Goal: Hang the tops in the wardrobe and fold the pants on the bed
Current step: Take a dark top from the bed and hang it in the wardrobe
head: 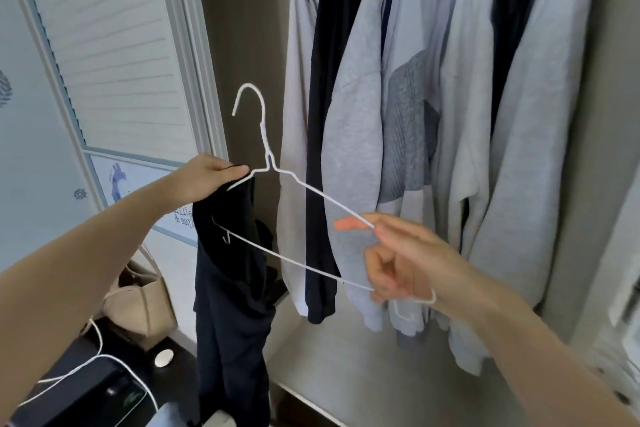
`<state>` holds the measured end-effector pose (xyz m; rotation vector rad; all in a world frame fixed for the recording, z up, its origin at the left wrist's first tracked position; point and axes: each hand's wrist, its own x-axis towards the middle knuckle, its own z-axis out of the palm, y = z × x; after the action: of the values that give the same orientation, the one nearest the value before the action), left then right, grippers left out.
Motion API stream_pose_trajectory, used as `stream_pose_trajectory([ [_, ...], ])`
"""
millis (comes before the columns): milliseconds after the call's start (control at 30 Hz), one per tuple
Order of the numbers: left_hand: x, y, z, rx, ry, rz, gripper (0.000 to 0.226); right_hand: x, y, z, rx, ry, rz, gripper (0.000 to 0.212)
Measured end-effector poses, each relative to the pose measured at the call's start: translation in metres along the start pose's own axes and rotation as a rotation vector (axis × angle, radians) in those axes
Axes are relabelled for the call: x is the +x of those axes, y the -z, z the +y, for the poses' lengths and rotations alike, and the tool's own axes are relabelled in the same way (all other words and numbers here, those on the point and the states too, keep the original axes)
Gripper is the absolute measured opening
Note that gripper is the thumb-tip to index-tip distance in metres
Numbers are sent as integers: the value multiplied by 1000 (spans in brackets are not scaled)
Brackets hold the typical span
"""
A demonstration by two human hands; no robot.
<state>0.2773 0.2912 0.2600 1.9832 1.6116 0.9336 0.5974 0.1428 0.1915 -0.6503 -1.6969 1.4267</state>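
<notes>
Black top (230,253), half threaded onto a white wire hanger (304,189), hangs in front of the open wardrobe (242,45), well short of the rail, which is out of sight above the frame; only the head view is given, so everything rests on it. The left hand (204,178) pinches the top's upper edge against the hanger's left shoulder, fingers curled round cloth and wire together; the rest of the garment drops in a dark column toward the floor. The right hand (398,260) grasps the hanger's right end, thumb and forefinger closed on the upper wire while the lower bar runs into the curled fingers; that whole right side of the hanger is bare. The hook stands upright and free between the two hands. Behind it a row of grey and white hanging tops (433,114) and one black garment (329,114) fills the wardrobe; a beige bag (145,302) and a white cable (100,354) lie low on the left beside the louvred door (114,45).

My judgement is that the top is only being dressed onto the hanger. The main risk is the cloth slipping off the left shoulder, since nothing but the pinch holds it and its weight pulls straight down; if the left grip eases before the right shoulder is covered, the top could slide to the floor. The thin wire may also flex or snag the neckline, and the hook could catch a neighbouring sleeve on the way up.
</notes>
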Motion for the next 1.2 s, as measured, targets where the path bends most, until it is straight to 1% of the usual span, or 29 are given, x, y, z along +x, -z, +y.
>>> stream_pose_trajectory([
  [33,-3,-6,9,5,-39,-34,47,6,-2,6,-20,-2,38,36],
  [100,-9,-17,25,-34,-100,-27,47,14,-5,19,-44,-6,75,33],
  [133,-14,-19,35,-114,-116,-31,44,16,-7,24,-47,3,82,33],
  [200,-25,-17,55,-351,-113,-145,32,17,-6,29,21,56,81,35],
  [233,-31,-16,63,-357,-150,-192,31,17,-4,28,104,87,62,39],
  [267,-34,-13,68,-193,-267,-167,33,17,-2,26,193,112,23,44],
  [300,-35,-12,70,89,-421,-65,34,18,1,24,274,129,-33,49],
  [333,-36,-12,72,351,-559,83,36,19,3,21,350,136,-107,53],
  [367,-38,-14,74,511,-656,226,37,21,3,18,431,130,-195,55],
  [400,-41,-14,77,558,-685,305,38,23,2,17,512,116,-286,56],
  [433,-42,-15,80,521,-706,318,37,26,-1,17,569,95,-346,58],
  [467,-42,-16,82,444,-729,284,36,29,-5,18,582,65,-351,59],
  [500,-41,-16,82,361,-737,216,35,33,-8,22,553,28,-305,60],
  [533,-42,-17,83,292,-729,154,35,36,-10,29,503,-9,-219,59],
  [567,-43,-17,82,252,-717,131,33,39,-12,35,429,-48,-104,57],
  [600,-43,-18,81,234,-706,148,33,41,-13,41,305,-89,21,52],
  [633,-43,-19,78,213,-700,182,33,40,-13,45,105,-123,118,45],
  [667,-42,-18,75,194,-682,216,34,38,-13,48,-140,-150,170,37],
  [733,-37,-10,67,175,-653,274,35,29,-12,54,-680,-164,189,26],
  [800,-33,2,55,230,-620,325,35,17,-7,57,-1267,-121,258,25],
  [833,-31,8,46,272,-609,340,34,13,-4,56,-1440,-67,320,23],
  [867,-30,13,37,304,-595,354,33,11,0,51,-1505,-8,372,22],
  [900,-30,15,30,330,-579,357,33,10,5,45,-1500,55,401,19],
  [967,-31,16,20,402,-575,347,34,10,16,35,-1428,181,421,14],
  [1033,-34,11,18,450,-586,319,35,11,24,29,-1317,257,453,14],
  [1100,-39,3,23,404,-601,288,34,19,22,24,-1184,285,470,12],
  [1200,-45,-14,37,356,-657,222,36,45,7,17,-970,223,473,15],
])
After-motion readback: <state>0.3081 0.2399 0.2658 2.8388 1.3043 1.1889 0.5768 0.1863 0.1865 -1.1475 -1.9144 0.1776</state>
